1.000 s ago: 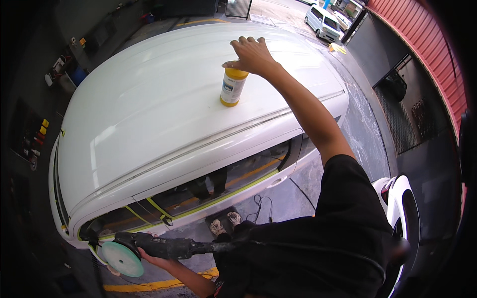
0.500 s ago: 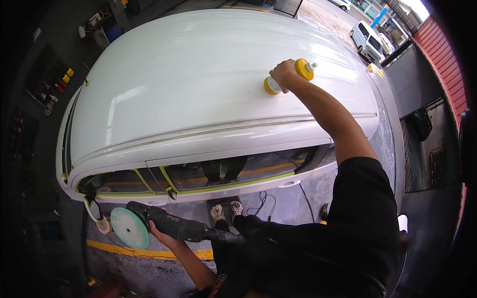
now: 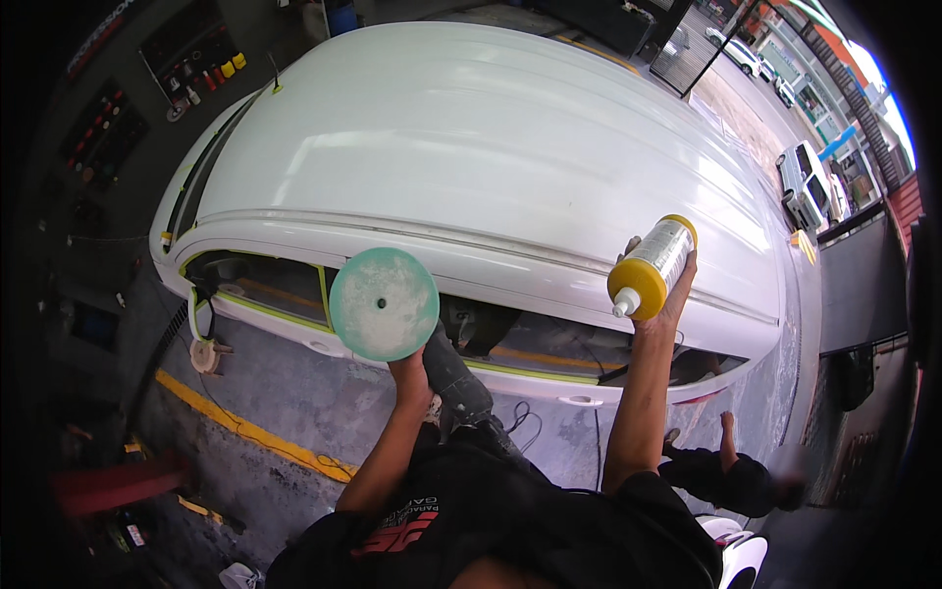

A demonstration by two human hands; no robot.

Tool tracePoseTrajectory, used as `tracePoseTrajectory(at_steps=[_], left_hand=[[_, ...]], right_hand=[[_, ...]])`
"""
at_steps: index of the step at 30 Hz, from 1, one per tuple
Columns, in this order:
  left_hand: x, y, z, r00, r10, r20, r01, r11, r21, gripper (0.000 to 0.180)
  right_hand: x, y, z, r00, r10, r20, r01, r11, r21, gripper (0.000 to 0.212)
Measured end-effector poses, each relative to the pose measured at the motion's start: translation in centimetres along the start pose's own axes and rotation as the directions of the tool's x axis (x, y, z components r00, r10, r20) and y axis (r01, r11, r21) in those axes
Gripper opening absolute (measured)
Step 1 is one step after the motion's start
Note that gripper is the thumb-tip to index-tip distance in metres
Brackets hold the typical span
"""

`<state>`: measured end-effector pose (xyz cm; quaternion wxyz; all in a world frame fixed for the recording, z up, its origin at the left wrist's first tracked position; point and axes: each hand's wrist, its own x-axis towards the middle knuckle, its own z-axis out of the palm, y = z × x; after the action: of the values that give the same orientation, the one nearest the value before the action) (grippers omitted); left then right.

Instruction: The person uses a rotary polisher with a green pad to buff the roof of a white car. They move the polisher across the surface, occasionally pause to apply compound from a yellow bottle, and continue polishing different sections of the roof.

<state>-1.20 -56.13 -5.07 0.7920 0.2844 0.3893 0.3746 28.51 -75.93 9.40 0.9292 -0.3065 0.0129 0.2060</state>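
Observation:
My left hand (image 3: 413,380) grips a black polisher (image 3: 459,381) behind its head. Its round green foam pad (image 3: 392,329) faces up toward me, with whitish residue smeared over the middle. In my right hand (image 3: 677,299) is a yellow bottle (image 3: 665,257) with a white label. The bottle is held tilted, its white nozzle pointing down and to the left, toward the pad but well apart from it. Both tools are raised in front of the white van's roof (image 3: 491,147); neither appears to touch it.
Yellow-green masking tape (image 3: 530,377) edges the van's side windows. A side mirror (image 3: 202,316) juts out at the left, near a round wooden stool (image 3: 206,357). Cables (image 3: 523,417) lie on the floor. Another person (image 3: 726,475) in dark clothes is at the lower right.
My right hand has lifted the bottle off the roof and brought it nearer, turning its nozzle downward. My left hand has raised the polisher, turning the pad upward. A person has come into view.

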Motion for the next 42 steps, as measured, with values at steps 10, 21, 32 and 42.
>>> tracePoseTrajectory(at_steps=[10, 21, 32, 42], left_hand=[[-6.9, -3.4, 4.7, 0.916, 0.023, 0.400, -0.104, 0.977, 0.184, 0.066], [-10.4, -4.3, 3.8, 0.909, 0.009, 0.416, -0.094, 0.978, 0.184, 0.067], [-10.1, -5.8, 1.9, 0.951, 0.068, 0.302, -0.117, 0.982, 0.147, 0.066], [-10.4, -5.8, 2.8, 0.912, 0.028, 0.408, -0.080, 0.991, 0.110, 0.072]], right_hand=[[-7.4, 1.6, 7.0, 0.935, -0.130, 0.329, 0.105, 0.990, 0.092, 0.081], [-13.1, 8.6, 5.3, 0.959, 0.009, 0.285, -0.038, 0.995, 0.095, 0.089], [-9.5, 5.1, 6.6, 0.831, -0.405, 0.380, 0.512, 0.825, -0.240, 0.082], [-9.3, 5.7, 10.3, 0.773, -0.427, 0.470, 0.619, 0.670, -0.410, 0.104]])
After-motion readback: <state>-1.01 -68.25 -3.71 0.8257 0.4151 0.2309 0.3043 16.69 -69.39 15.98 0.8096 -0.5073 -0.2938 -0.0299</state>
